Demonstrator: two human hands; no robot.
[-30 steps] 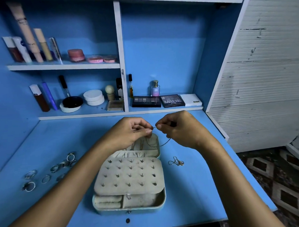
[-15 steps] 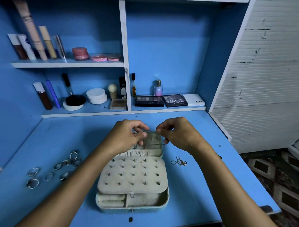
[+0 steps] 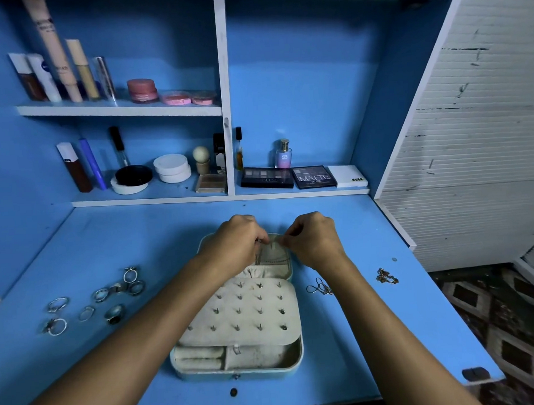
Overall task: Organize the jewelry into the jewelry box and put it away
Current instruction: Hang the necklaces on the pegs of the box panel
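Both hands, left (image 3: 235,245) and right (image 3: 315,241), are pinching a fine chain (image 3: 273,260) over the box (image 3: 239,372) lid pocket, so they should be lowering it slowly, keeping it untangled.

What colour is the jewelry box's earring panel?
Off-white, somewhat soiled, on the earring panel of the jewelry box; head view.

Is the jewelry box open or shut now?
Open: the jewelry box shows its inner compartments, and its lid lies back under both hands.
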